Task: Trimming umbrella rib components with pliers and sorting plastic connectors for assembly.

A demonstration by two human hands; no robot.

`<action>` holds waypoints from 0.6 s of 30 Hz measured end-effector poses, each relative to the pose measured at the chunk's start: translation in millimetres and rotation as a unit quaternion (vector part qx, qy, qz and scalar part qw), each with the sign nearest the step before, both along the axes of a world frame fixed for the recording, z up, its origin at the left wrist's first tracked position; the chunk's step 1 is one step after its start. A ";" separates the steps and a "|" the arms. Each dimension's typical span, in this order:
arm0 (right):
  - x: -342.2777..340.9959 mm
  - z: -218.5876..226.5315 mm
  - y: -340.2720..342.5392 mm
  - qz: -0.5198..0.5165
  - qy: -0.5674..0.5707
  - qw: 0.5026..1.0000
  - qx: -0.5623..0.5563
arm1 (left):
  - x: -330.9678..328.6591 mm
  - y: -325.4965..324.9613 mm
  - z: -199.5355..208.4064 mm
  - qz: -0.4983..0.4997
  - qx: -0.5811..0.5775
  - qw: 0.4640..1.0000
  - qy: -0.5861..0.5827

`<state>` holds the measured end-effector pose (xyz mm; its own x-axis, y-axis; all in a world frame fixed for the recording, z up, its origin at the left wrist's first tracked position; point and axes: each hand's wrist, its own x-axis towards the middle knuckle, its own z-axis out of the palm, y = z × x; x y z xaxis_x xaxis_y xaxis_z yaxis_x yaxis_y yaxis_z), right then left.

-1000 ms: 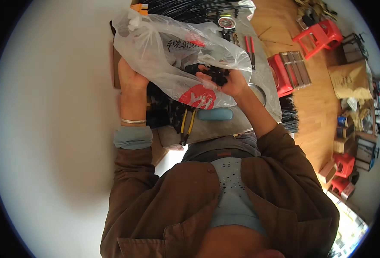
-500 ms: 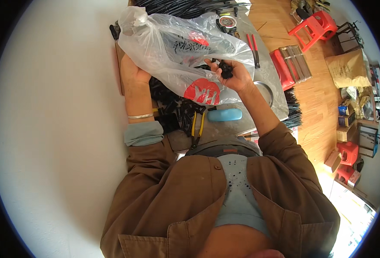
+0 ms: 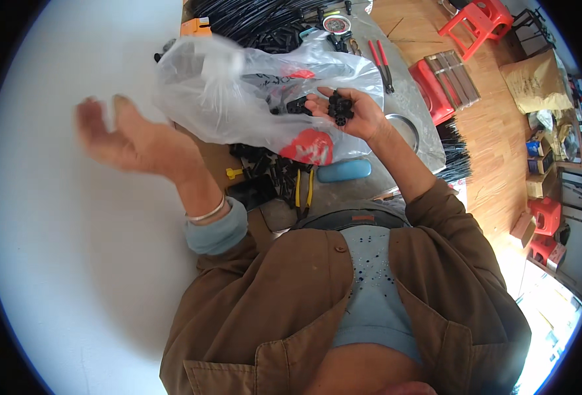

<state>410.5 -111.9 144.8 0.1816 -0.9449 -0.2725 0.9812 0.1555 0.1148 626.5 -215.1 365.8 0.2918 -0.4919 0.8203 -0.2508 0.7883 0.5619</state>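
My left hand (image 3: 133, 138) is raised off the table at the left, before the white wall. It is blurred, with thumb and fingers apart and nothing in it. Palm up, my right hand (image 3: 365, 120) cups a small cluster of black plastic parts (image 3: 340, 108) over the plastic bag. This translucent bag (image 3: 202, 99) with red print lies across the table. Its bunched top at the left is smeared by motion. More black parts (image 3: 297, 105) show beside my right fingertips, at the bag's opening. A pile of black pieces (image 3: 281, 181) lies on the near side of the bag.
Nearby lie yellow-handled pliers (image 3: 304, 187), a light blue case (image 3: 343, 170), a dark flat phone-like object (image 3: 251, 192) and a metal ring (image 3: 406, 128). Red-handled pliers (image 3: 382, 66) rest farther right. Long black rods (image 3: 238, 20) cover the table's far end. Red stools (image 3: 478, 23) stand on the floor.
My left hand has let go of the bag and swung out left. The bag has sagged flatter and its top has shifted. My right hand still holds the black parts, its palm turned more upward.
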 end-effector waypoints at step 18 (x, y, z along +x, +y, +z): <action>7.4 50.3 68.0 -0.063 -0.010 0.996 -0.059 | -82.8 84.9 -101.2 -0.492 0.450 0.745 -0.016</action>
